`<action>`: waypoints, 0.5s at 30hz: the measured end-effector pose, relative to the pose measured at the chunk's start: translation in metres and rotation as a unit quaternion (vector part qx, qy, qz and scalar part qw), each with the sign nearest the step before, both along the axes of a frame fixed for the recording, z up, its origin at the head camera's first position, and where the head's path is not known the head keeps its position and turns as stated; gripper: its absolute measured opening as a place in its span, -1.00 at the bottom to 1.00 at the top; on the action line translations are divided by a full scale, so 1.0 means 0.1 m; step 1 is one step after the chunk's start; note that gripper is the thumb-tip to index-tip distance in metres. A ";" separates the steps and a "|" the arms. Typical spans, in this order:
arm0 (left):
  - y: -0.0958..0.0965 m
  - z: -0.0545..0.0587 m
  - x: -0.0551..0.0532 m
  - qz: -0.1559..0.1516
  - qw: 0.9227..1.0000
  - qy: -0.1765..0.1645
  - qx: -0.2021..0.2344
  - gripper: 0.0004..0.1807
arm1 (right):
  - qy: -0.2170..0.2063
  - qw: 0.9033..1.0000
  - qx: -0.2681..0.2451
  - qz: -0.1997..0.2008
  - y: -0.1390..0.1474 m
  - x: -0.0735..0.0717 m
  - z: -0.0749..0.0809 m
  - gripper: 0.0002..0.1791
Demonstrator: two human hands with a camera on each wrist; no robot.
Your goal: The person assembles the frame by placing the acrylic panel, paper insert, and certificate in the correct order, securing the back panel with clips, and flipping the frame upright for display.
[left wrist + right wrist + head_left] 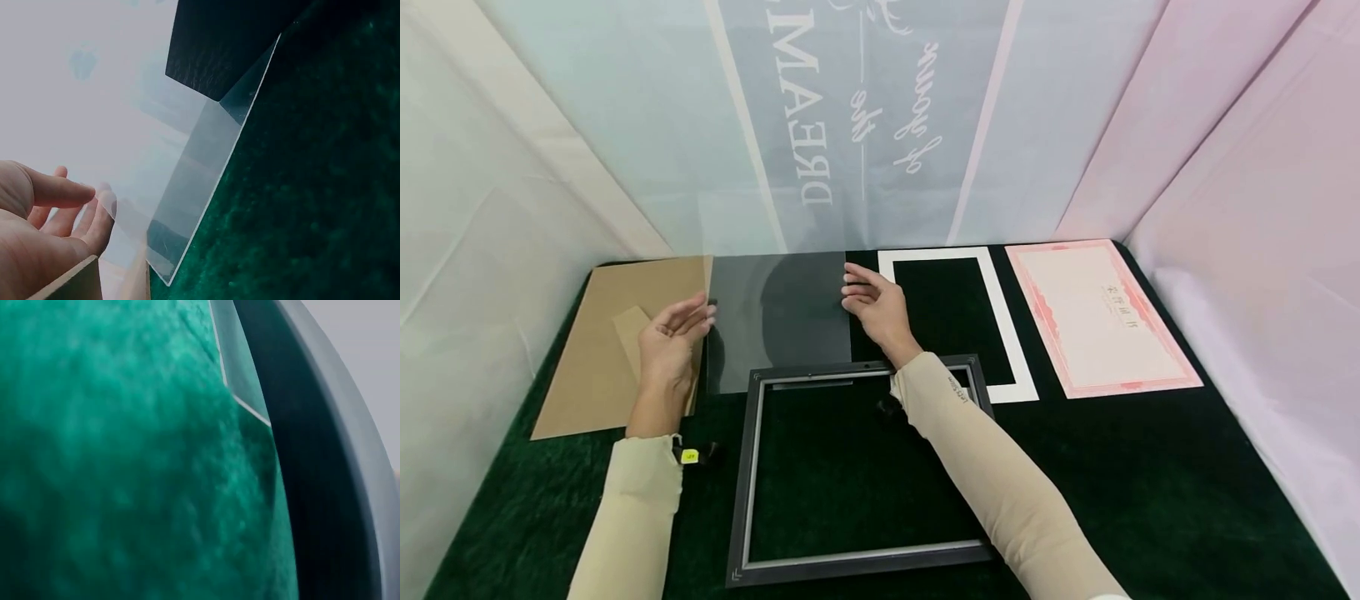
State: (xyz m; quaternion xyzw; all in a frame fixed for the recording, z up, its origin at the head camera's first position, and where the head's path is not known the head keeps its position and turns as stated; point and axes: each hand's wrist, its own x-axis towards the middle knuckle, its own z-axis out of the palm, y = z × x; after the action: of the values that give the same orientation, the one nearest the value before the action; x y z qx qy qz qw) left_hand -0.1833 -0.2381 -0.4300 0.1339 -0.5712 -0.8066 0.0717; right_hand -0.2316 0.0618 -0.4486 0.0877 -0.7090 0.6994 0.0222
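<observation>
A clear transparent sheet (782, 333) lies at the back of the green cloth, between the two hands. My left hand (670, 342) is at its left edge, thumb and fingers loosely bent. In the left wrist view the fingertips (103, 203) come right up to the glossy sheet (194, 181) and mirror in it. At the sheet's opposite edge is my right hand (876, 308), with its fingers extended toward it and loosely spread. Below, an empty dark grey picture frame (865, 562) lies under the right forearm; its bar (306, 450) fills much of the right wrist view, hiding the right hand.
Left of the sheet is a brown backing board (610, 333) with a stand flap. Rightward lie a white mat border (1011, 333) and a pink-edged certificate (1105, 325). Printed fabric (887, 125) hangs behind the table, and pale curtains (1262, 192) flank it.
</observation>
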 end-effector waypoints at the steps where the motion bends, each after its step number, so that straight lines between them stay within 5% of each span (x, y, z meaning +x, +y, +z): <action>1: 0.00 0.00 0.00 -0.003 1.000 0.006 0.005 -0.62 | 0.007 1.000 -0.002 0.002 0.00 0.00 0.00 -0.42; 15: 0.04 0.07 0.03 -0.014 0.998 0.063 0.004 -0.60 | 0.034 0.998 -0.045 0.017 0.06 -0.03 0.07 -0.40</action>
State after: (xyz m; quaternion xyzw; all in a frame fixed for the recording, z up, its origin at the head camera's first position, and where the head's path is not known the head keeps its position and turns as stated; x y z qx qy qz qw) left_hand -0.1799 -0.2346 -0.4226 0.0754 -0.5644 -0.8164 0.0961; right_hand -0.2344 0.0681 -0.4419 0.1220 -0.6743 0.7273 0.0385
